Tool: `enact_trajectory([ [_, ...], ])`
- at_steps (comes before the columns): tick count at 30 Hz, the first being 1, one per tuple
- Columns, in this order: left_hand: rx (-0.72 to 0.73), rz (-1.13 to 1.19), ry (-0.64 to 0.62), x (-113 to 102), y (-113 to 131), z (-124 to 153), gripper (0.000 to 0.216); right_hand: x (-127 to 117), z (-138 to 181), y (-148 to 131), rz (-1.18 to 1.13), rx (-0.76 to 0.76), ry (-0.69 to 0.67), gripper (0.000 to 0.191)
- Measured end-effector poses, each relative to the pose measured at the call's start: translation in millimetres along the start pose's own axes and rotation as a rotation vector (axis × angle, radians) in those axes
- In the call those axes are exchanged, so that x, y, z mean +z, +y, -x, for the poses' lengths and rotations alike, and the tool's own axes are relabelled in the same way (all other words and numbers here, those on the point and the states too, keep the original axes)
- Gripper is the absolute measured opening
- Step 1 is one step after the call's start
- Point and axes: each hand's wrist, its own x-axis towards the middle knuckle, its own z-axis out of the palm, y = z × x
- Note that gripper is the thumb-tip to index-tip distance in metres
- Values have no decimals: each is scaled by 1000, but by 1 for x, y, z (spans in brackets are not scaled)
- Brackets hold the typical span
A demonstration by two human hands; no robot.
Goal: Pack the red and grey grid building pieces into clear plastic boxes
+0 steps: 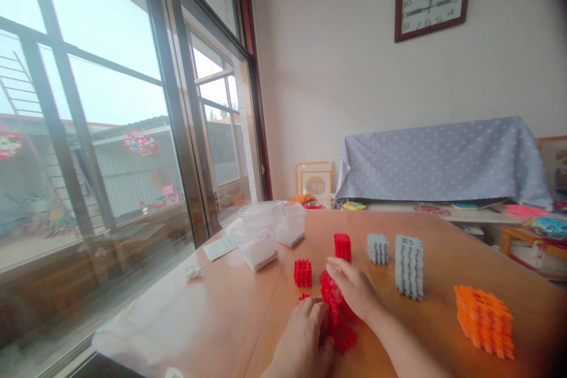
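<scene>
Red interlocking plastic pieces (343, 333) lie in a loose heap between my hands on the wooden table. My left hand (303, 336) curls its fingers against the near left side of the heap, and its fingertips are partly hidden. My right hand (354, 289) leans over the far right side, fingers stretched out along the pieces. Just beyond my left hand stands a small red block (303, 273) built of the same pieces. A second red block (342, 246) is farther back, past my right fingertips.
To the right stand a short grey block (378, 248), a taller grey block (409, 267) and an orange block (484, 322). Clear plastic containers (259, 248) and a paper slip (219, 249) lie at the back left. A crumpled white tissue (193, 272) is near the window side.
</scene>
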Motion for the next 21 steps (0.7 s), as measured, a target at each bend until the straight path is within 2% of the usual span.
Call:
enact_trajectory([
  [3,25,10,24,0,-1,1,65,-3,-7,14,95,44,101,48],
  [5,46,-4,24,-1,-2,0,69,-2,-10,21,213,48,101,48],
  [8,51,-50,-39,-4,-3,-3,70,1,-10,21,366,23,23,54],
  [12,30,-94,-135,-4,-4,-8,48,6,-6,10,478,1,-187,56],
  [15,35,-79,-147,-4,-3,-11,40,9,-4,8,445,-15,-242,55],
  [21,40,-60,-139,-10,3,-12,44,17,-10,20,176,11,-74,55],
])
